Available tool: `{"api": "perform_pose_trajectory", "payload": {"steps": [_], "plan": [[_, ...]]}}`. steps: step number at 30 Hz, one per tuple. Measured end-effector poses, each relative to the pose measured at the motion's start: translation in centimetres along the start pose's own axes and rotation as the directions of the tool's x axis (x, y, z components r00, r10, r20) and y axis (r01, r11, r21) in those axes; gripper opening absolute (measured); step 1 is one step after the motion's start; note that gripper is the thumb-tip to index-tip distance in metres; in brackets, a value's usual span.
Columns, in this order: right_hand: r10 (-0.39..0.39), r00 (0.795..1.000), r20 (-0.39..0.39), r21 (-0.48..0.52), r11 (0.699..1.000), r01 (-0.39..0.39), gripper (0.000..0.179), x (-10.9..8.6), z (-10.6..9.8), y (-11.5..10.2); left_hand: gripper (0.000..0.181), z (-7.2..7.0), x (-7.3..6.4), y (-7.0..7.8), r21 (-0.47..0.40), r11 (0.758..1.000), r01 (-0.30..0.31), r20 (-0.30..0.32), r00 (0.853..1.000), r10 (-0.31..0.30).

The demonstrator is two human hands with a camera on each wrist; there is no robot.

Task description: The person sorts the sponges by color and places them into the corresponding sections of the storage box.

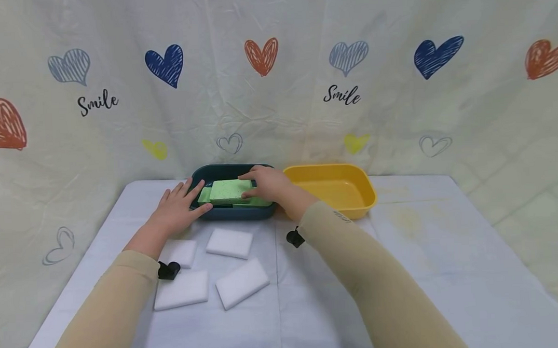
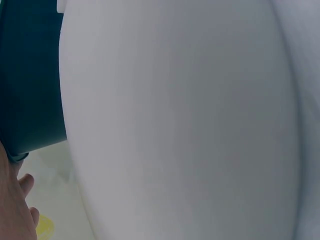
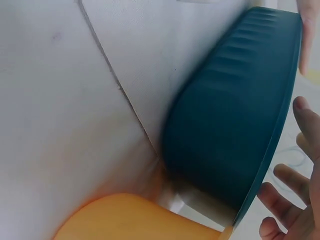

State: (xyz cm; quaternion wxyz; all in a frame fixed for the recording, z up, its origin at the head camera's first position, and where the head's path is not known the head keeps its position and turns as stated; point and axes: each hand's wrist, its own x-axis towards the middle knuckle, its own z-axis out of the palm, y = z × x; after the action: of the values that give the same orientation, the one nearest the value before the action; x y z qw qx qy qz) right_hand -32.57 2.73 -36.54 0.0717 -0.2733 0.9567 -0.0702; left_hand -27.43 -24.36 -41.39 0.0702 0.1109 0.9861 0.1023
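A green sponge (image 1: pixel 231 190) lies on other green sponges (image 1: pixel 204 196) inside a dark teal basin (image 1: pixel 240 213) at the back of the table. My left hand (image 1: pixel 175 209) is at the basin's left end, fingers spread, with fingertips over the rim. From the right, my right hand (image 1: pixel 266 184) reaches over the basin, its thumb and forefinger apart at the top sponge's right end. In the right wrist view, the right hand's fingers (image 3: pixel 280 200) show above the teal rim, with no sponge visible between them. The basin's wall hides the sponges there.
A yellow basin (image 1: pixel 329 213) stands just right of the teal one. Several white sponges, including a front one (image 1: pixel 242 283), lie on the white-covered table (image 1: pixel 405 272) before the teal basin. One white sponge (image 2: pixel 180 120) fills the left wrist view. A patterned curtain (image 1: pixel 295 111) hangs behind.
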Motion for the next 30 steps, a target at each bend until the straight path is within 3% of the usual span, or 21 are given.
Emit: {"api": "perform_pose_trajectory", "payload": {"steps": [9, 24, 30], "plan": [[-0.017, 0.999, -0.035, 0.104, 0.994, 0.021, 0.062, -1.7, -0.4, 0.7, 0.092, -0.1, -0.1, -0.4, 0.014, 1.0, -0.006, 0.001, 1.0, 0.006], [0.121, 0.99, -0.078, 0.241, 0.965, -0.099, 0.064, -6.1, -1.8, 3.9, 0.094, 0.1, 0.0, -0.1, -0.004, 1.0, -0.017, 0.002, 1.0, 0.017], [0.152, 0.982, -0.111, 0.313, 0.943, -0.11, 0.063, -8.2, -2.3, 5.8, 0.093, 0.1, -0.1, 0.0, -0.007, 1.0, -0.017, 0.001, 1.0, 0.017]]}}
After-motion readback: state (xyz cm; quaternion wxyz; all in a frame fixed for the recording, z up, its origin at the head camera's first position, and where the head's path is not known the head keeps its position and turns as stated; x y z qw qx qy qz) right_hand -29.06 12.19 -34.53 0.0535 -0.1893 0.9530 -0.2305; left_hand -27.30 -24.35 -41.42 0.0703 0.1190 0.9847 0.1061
